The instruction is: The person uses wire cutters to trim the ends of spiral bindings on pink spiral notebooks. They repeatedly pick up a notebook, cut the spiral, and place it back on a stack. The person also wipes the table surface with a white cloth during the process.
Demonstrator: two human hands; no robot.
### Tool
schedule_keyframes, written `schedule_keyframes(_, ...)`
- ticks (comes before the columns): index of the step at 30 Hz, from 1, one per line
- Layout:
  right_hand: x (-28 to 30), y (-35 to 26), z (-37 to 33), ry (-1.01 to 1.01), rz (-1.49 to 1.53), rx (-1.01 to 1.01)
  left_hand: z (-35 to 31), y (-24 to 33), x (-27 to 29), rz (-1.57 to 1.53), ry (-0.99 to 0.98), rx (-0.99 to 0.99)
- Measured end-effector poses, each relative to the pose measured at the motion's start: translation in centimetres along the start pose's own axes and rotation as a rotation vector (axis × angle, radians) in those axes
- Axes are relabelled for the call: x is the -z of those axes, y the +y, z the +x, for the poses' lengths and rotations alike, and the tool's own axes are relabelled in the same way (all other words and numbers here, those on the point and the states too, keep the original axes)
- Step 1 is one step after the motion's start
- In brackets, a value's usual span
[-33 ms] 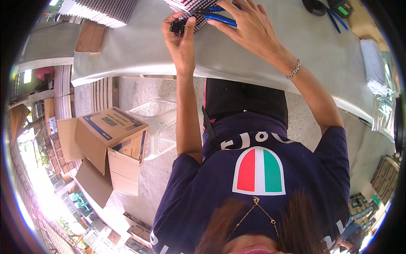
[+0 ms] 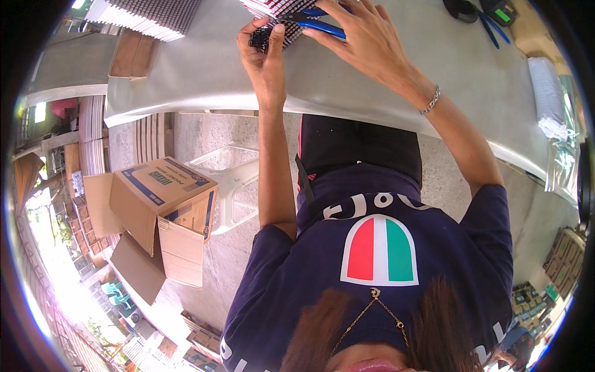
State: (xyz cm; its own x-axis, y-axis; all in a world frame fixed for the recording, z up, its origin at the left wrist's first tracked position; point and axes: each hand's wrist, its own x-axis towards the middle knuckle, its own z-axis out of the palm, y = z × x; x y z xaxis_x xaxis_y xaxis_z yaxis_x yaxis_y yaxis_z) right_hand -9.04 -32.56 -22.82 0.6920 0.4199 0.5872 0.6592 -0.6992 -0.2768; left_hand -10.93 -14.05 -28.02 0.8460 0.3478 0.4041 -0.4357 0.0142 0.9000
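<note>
At the top middle of the head view, my left hand is closed on a bundle of black binding wire, thumb pressed against it. My right hand grips blue-handled pliers, their dark jaws pointing left to the wire by my left thumb. Whether the jaws are closed on the wire I cannot tell. Right behind both hands is a stack of wire-bound notebooks with white and dark red edges, cut off by the upper rim. All of this is on or just above a table with a pale grey cover.
Another stack of bound notebooks stands at the far left beside a brown carton piece. Far right are a second blue-handled tool, a black tape roll and a white roll. An open cardboard box rests on a white plastic stool.
</note>
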Motion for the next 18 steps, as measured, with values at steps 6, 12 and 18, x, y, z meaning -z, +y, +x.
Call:
schedule_keyframes(6, -1.4, 0.6, 0.4, -0.003, -0.011, 0.015, 0.1, -0.6, 0.3, 0.012, -0.007, -0.034)
schedule_keyframes(12, -2.3, 1.0, -0.3, -0.087, 0.047, -0.081, -0.1, -0.3, 0.4, 0.060, 0.002, -0.037)
schedule_keyframes(18, 0.1, 0.3, -0.8, -0.111, 0.062, -0.118, -0.2, 0.7, -0.2, -0.343, 0.110, 0.149)
